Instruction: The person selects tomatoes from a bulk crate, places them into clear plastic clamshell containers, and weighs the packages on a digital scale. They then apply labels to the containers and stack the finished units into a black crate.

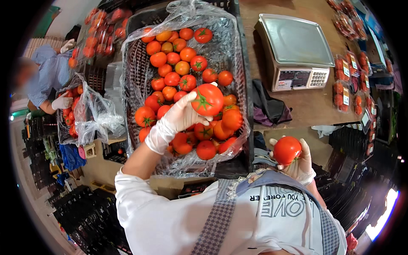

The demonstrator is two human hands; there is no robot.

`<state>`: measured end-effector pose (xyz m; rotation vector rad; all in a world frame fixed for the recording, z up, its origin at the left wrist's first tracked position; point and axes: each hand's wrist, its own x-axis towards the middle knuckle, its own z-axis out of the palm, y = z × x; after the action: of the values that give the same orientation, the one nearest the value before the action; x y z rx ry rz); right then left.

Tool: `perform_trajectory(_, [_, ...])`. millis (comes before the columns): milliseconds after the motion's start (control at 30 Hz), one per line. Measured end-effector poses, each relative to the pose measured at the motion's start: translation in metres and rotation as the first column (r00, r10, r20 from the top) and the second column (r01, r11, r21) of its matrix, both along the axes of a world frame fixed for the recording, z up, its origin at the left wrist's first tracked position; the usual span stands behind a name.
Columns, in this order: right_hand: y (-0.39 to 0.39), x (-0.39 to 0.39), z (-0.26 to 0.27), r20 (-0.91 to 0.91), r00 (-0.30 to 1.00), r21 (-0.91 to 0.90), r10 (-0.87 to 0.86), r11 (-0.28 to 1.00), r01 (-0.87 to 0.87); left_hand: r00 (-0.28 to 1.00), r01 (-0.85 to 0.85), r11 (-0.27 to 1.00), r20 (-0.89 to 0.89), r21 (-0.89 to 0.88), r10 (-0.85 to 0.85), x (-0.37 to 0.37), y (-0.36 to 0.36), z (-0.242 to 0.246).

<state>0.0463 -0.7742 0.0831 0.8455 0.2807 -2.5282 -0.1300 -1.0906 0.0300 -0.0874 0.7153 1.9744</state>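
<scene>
In the head view my left hand [183, 114], in a pale thin glove, grips a large red tomato [207, 99] with its green calyx showing. It hangs over a black plastic crate [250, 95] lined with clear plastic film [220, 28], in which many red and orange tomatoes [172, 79] lie loose. My right hand [299, 162], gloved too, holds another red tomato [287, 150] to the right of the crate, close to the apron. Its fingers curl around the fruit from the sides and below.
A weighing scale [296, 41] stands on the brown table [306, 108], near a dark cloth [269, 103]. Labelled packs of tomatoes [342, 68] sit at the right. Clear packs of tomatoes [98, 41] lie upper left. A gloved co-worker [47, 70] reaches into another crate of tomatoes [68, 118].
</scene>
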Motion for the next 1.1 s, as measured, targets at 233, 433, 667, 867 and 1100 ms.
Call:
perform_trajectory(233, [0.007, -0.007, 0.008, -0.089, 0.995, -0.089, 0.052, 0.994, -0.06, 0.968, -0.142, 0.99, -0.209, -0.002, 0.138, 0.034, 0.025, 0.048])
perform_trajectory(433, [0.044, 0.004, 0.008, -0.052, 0.997, -0.045, 0.05, 0.998, -0.053, 0.929, -0.356, 0.877, -0.018, -0.323, 0.371, 0.034, -0.001, 0.022])
perform_trajectory(667, [0.119, 0.027, 0.002, -0.246, 0.964, -0.32, -0.102, 0.947, 0.019, 0.978, -0.168, 0.978, -0.143, -0.126, 0.15, 0.046, 0.12, 0.065])
perform_trajectory(867, [0.236, 0.064, 0.019, -0.53, 0.836, 0.057, -0.142, 0.978, 0.202, 0.879, 0.095, 0.971, -0.439, -0.221, -0.186, 0.039, 0.287, 0.083])
perform_trajectory(1100, [0.413, 0.109, 0.035, -0.695, 0.7, 0.492, -0.166, 0.599, 0.631, 0.824, 0.299, 0.928, -0.431, -0.223, -0.369, 0.082, 0.523, 0.07])
